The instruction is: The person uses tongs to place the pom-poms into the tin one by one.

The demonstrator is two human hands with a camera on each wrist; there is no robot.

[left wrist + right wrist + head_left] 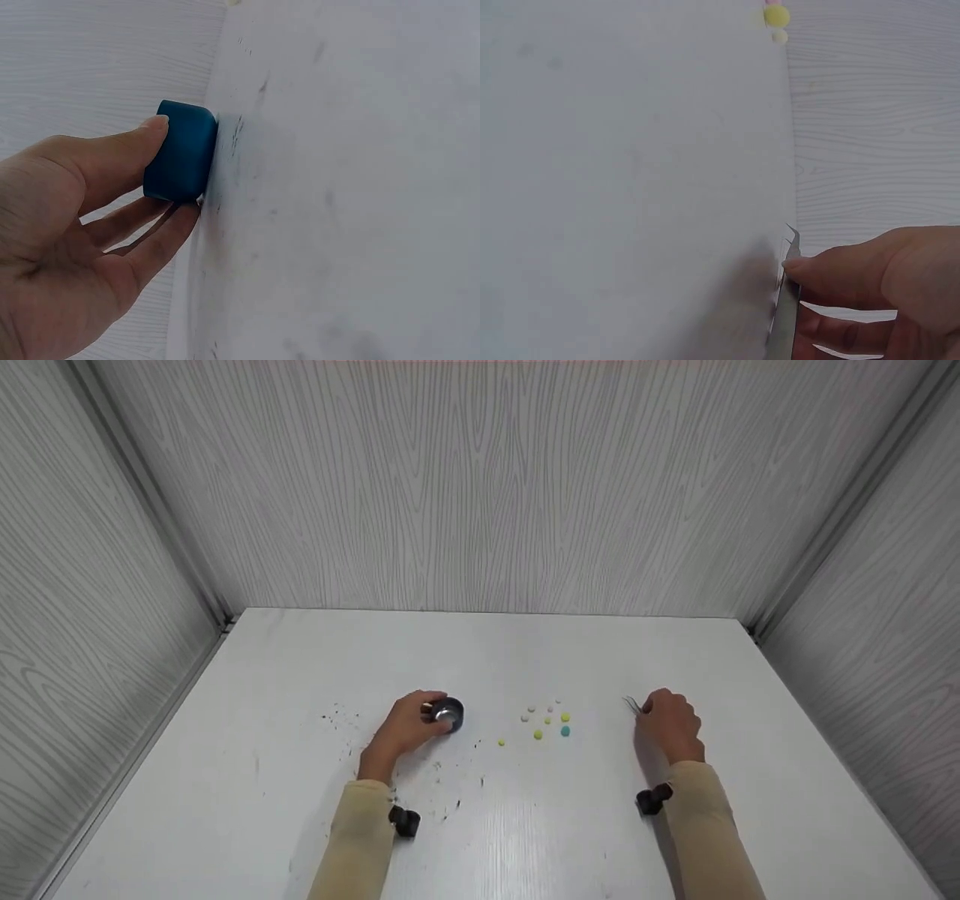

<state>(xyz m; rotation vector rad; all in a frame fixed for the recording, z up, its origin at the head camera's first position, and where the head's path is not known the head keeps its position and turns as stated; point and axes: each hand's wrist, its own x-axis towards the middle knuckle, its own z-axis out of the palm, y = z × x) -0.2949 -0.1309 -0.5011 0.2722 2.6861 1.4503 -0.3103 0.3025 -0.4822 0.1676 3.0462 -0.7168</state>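
My left hand grips a small round cup, thumb on the near side and fingers around the other. Its inside shines like metal; in the left wrist view the cup has a smooth dark blue outer wall and sits right at the tabletop. To the right, my right hand pinches metal tweezers between thumb and fingers. The right wrist view shows these tweezers with bent, slightly parted tips, low over the table. Between the hands lie several small balls, among them a teal ball and a yellow ball.
Dark specks and marks dot the white table around the left forearm. Grey wood-grain panels close off the back and both sides. A small black camera sits on each wrist, the left camera and the right camera.
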